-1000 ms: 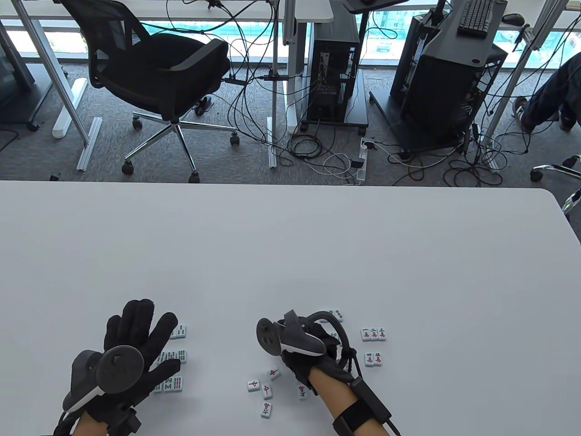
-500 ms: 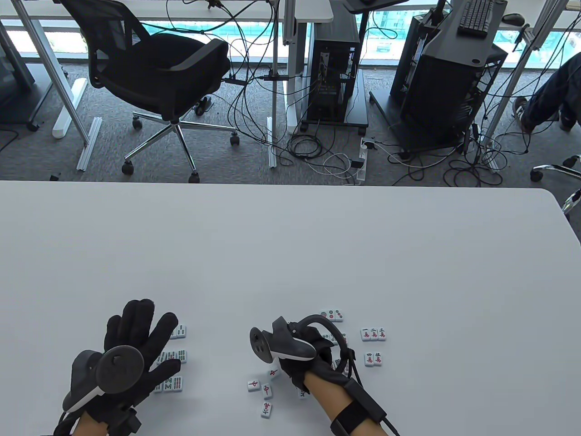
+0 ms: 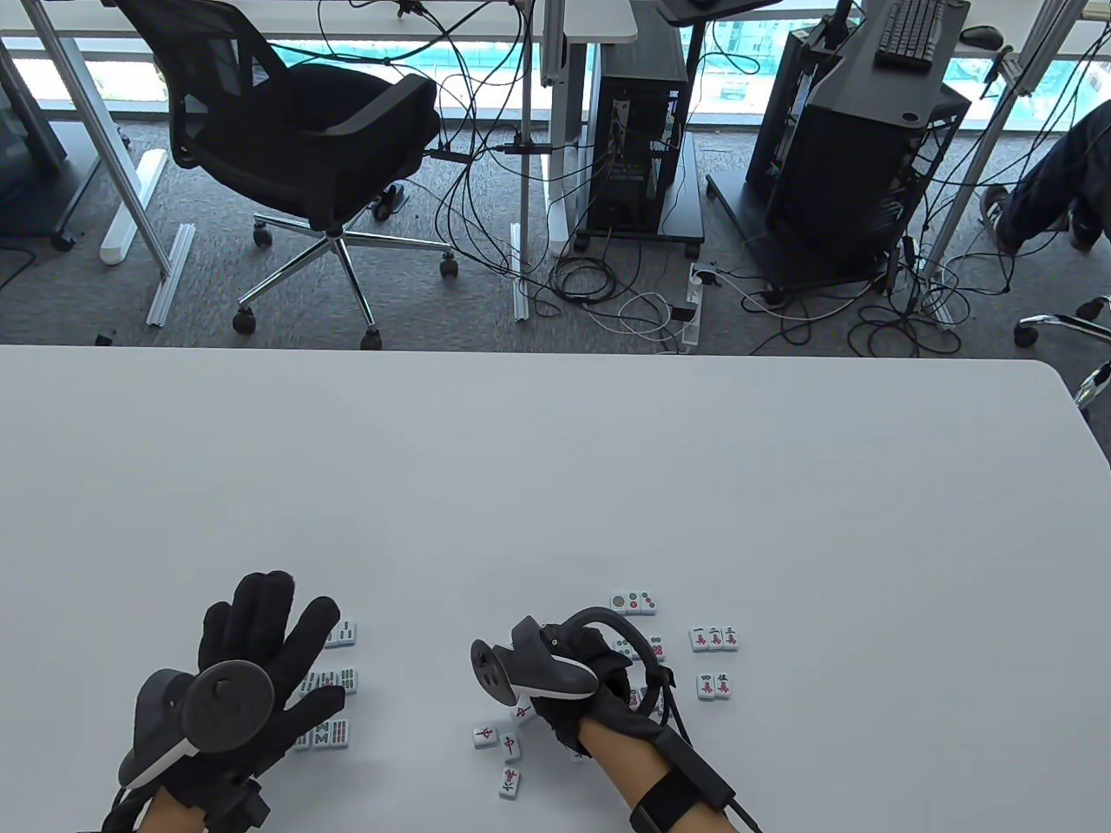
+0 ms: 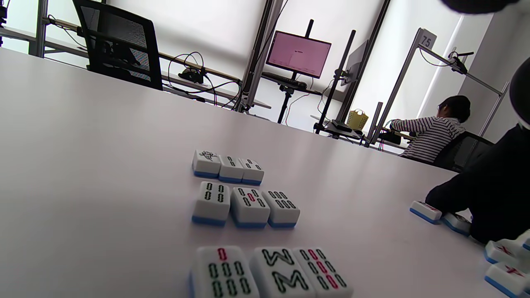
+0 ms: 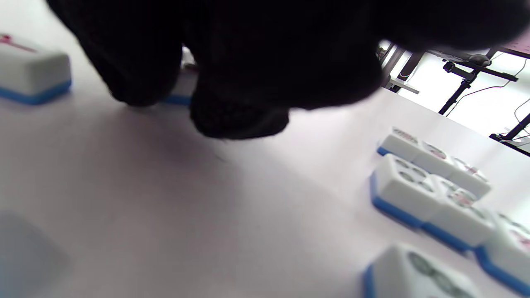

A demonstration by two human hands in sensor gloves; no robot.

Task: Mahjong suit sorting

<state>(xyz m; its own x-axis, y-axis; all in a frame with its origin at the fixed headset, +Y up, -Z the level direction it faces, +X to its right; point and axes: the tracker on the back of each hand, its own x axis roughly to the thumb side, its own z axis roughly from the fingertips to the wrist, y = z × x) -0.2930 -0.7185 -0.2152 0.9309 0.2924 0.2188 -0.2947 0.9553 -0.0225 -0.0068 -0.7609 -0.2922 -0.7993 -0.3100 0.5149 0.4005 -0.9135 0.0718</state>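
Note:
My left hand [image 3: 269, 633] lies flat with spread fingers over the left part of the bamboo tiles [image 3: 338, 681], which stand in three short rows [image 4: 244, 205]. My right hand [image 3: 555, 707] is curled down over the loose red-marked tiles [image 3: 510, 744]. In the right wrist view its fingertips [image 5: 236, 116] press on the table either side of one loose tile [image 5: 179, 97], pinching it. Dot tiles [image 3: 634, 600] and character tiles [image 3: 713, 639] sit in rows to its right.
The white table [image 3: 555, 486] stretches far beyond the tiles. More dot tiles [image 5: 418, 186] lie close to the right hand. A loose tile [image 5: 33, 78] sits just left of its fingers. Behind the table are an office chair [image 3: 304, 139] and computer carts.
My right hand has moved left and toward me, from the dot tiles to the loose red-marked tiles, uncovering the dot rows. My left hand has stayed still.

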